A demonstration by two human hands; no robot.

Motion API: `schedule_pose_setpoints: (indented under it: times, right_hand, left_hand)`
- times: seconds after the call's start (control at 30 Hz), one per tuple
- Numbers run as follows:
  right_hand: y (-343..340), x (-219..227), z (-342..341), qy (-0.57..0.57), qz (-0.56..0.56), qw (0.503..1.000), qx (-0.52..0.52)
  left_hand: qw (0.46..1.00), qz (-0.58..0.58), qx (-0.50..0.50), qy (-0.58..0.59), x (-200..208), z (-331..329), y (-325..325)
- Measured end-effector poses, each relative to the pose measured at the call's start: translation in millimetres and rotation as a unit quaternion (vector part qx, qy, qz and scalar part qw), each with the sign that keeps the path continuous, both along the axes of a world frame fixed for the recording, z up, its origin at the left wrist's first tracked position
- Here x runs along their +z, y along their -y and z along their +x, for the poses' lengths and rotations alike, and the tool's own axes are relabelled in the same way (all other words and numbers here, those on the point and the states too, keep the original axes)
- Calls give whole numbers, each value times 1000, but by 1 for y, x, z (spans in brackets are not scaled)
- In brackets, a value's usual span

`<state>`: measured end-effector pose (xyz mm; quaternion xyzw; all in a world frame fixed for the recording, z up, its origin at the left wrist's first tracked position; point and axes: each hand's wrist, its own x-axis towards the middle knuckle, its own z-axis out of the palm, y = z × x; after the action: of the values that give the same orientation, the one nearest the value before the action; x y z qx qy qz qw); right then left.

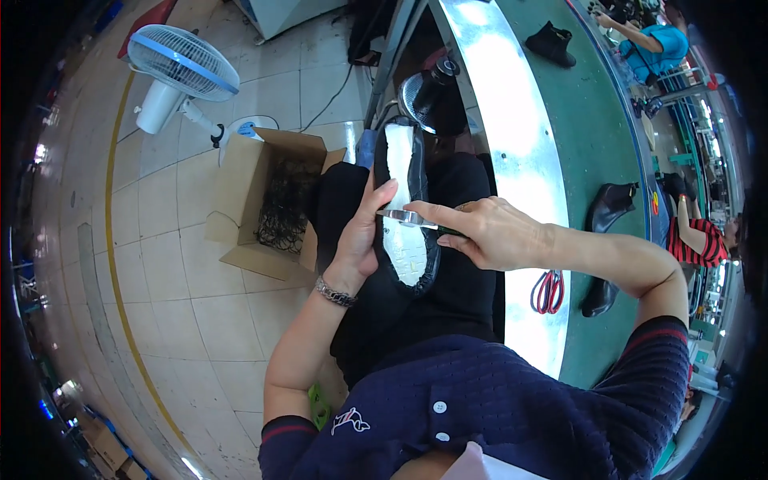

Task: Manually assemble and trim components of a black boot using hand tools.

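Note:
A black shoe (398, 160) lies sole side up over my lap, its white insole board facing me and the dark upper folded in round the edge. My left hand (362, 234) is closed round the shoe's left side, thumb on the white board. Across the middle of the board lies a shiny metal hand tool (397, 215), its exact kind unclear. My right hand (492, 232) grips this tool from the right, index finger stretched along it. Part of its dark handle shows under the fingers.
An open cardboard box (244, 192) with dark stringy scraps stands on the left, near a fan (180, 68). To my right runs a metal bench edge (524, 152) with red cord loops (548, 293). Beyond, a green conveyor (572, 128) carries black boots (612, 208); other people sit past it.

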<state>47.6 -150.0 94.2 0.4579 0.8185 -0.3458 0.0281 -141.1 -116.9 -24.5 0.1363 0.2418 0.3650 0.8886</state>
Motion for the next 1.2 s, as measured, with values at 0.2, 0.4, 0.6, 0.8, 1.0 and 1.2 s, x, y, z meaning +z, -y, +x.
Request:
schedule_pose_setpoints:
  times: [0.2,0.4,0.6,0.8,1.0,1.2]
  right_hand:
    - [-55,60,-11,75,37,988,129]
    - [-92,-26,23,129,136,980,67]
    - [-70,-25,17,-70,195,977,43]
    - [-67,2,-2,68,198,972,111]
    - [-52,-6,-2,87,97,990,48]
    - [-30,-9,-5,77,141,986,39]
  left_hand:
    - [992,40,-51,-108,-10,-8,-4]
    - [991,89,-68,-79,-3,-7,-9]
    - [988,88,-107,-73,6,-16,-13]
    - [989,46,-113,-83,4,-27,-12]
    - [988,47,-121,-80,5,-24,-10]
    - [983,83,-145,-82,-2,-27,-5]
